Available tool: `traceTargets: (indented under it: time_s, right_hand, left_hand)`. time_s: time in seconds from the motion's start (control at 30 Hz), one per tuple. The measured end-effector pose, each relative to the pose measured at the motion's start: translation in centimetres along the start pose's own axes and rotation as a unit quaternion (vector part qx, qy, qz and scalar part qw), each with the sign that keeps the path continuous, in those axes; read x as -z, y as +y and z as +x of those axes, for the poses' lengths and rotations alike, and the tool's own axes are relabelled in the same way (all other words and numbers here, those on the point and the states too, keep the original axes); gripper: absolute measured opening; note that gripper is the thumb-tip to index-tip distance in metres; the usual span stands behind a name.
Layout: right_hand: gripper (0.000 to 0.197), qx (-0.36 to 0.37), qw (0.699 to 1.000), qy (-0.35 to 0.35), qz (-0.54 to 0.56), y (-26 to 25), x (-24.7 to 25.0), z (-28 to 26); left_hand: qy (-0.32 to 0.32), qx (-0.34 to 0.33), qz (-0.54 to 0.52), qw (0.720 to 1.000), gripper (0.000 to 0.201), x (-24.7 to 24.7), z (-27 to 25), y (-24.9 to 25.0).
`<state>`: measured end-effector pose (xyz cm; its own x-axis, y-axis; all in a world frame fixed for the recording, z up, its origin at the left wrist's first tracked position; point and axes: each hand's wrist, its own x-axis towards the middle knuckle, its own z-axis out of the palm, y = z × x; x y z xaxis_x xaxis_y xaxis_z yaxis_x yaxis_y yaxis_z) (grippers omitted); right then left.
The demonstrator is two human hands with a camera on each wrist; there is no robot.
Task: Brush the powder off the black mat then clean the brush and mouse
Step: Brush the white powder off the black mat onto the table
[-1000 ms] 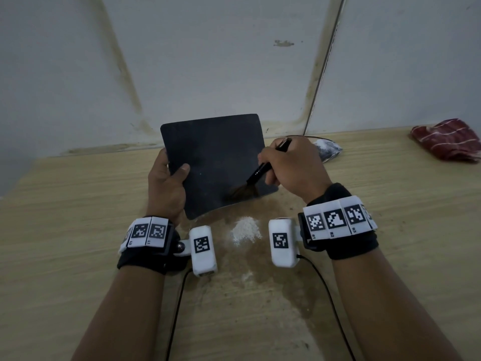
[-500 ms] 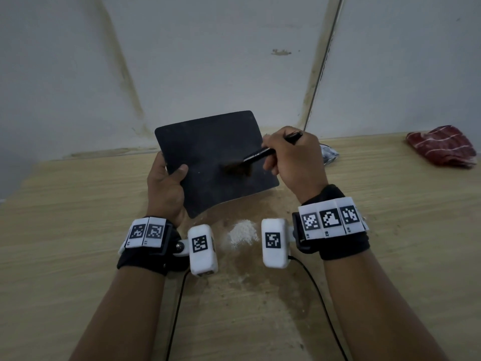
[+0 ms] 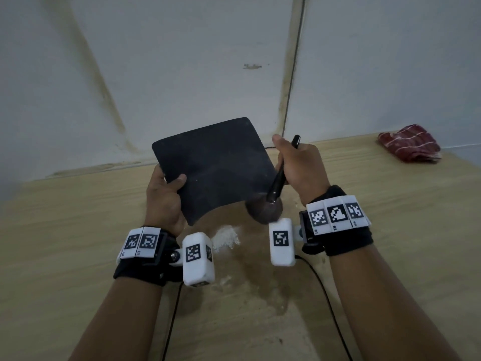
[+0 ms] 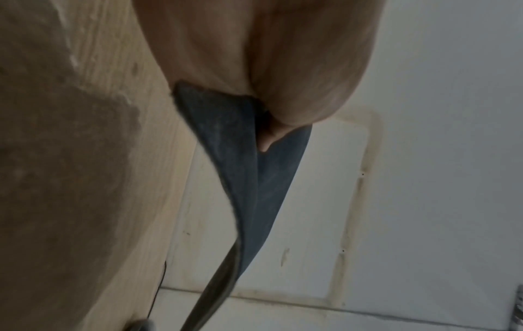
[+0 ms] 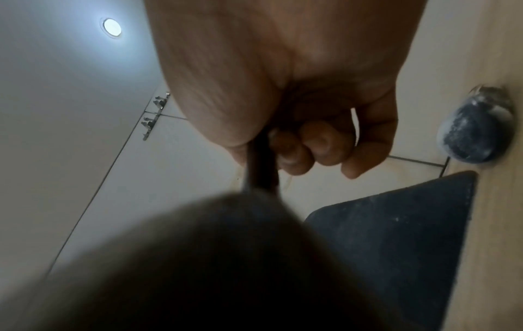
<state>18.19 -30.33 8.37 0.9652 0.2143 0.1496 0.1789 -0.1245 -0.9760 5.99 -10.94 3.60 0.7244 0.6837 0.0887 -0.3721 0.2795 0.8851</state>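
Black mat (image 3: 213, 168) up off wooden table (image 3: 65, 230), tilted; left hand (image 3: 162, 199) pinches its left edge, thumb on top. Right hand (image 3: 302, 168) curls round brush (image 3: 277, 183), bristles at mat's lower right corner. White powder (image 3: 226, 237) piled on table below. Red cloth (image 3: 410, 147) far right.

Left wrist: fingers clamp mat's edge, mat bends.

Right wrist: fingers wrap handle, bristles blurred; dusty mouse (image 5: 475, 132) on table beyond mat.

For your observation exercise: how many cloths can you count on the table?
1. A red striped cloth lies crumpled at the table's far right, by the wall. Others may lie out of view.
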Motion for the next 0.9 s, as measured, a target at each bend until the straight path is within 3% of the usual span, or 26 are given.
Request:
traceTargets:
  time_s: [0.57, 0.9]
  right_hand:
    - [0.045, -0.112, 0.991, -0.01, -0.068, 5.2, 1.9, 5.4]
    - [0.05, -0.156, 0.985, 0.003, 0.072, 5.6, 2.2, 5.0]
  left_hand:
    - [0.052, 0.059, 0.02, 0.997, 0.041, -4.5, 2.2, -2.3]
    - [0.089, 0.091, 0.076, 0.989, 0.053, -4.8, 3.1, -5.7]
